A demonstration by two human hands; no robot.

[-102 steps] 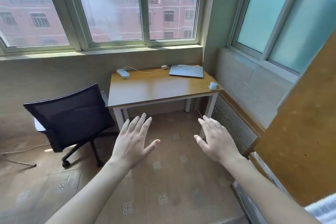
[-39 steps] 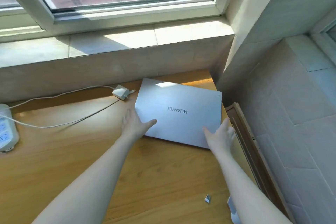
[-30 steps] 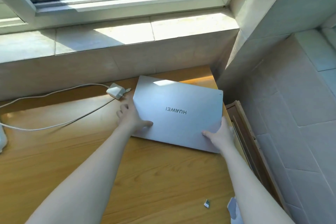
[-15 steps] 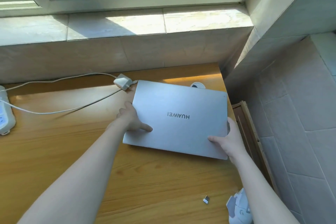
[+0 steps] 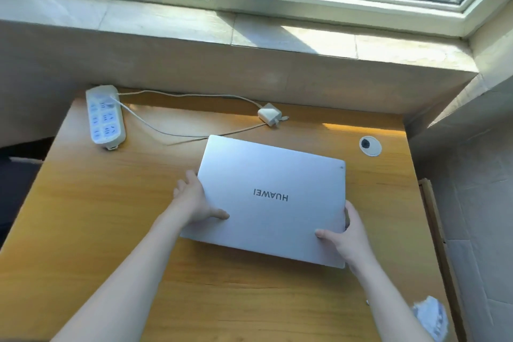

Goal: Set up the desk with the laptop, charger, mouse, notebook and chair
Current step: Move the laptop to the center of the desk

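Head cam: we have the closed laptop gripped at both short sides. Left hand is curled over its left edge, thumb flat on the lid, fingers tucked at the edge. Right hand is clamped on the near-right corner, thumb on top, fingers wrapped down the side. Can't tell whether it is lifted or sliding on the desk.

Handling, our read: rigid metal slab, moderate weight, smooth lid, so slippery under thumbs alone. Keep fingers under the base and grip the two sides as now. Don't pinch the lid by one corner, since the hinge and screen won't like twist.

Relative to the laptop:
- charger brick sits just beyond its far edge, and the white cable passes close to the far-left corner. Snag risk if we push away from us.
- power strip is well off to the far left.
- grommet hole lies beyond the far-right corner.
- mouse, blurred, is near-right by the desk's right edge.
- desk edge runs close on the right, so little margin there.
- bare wood to the left and toward us is the best room to move.
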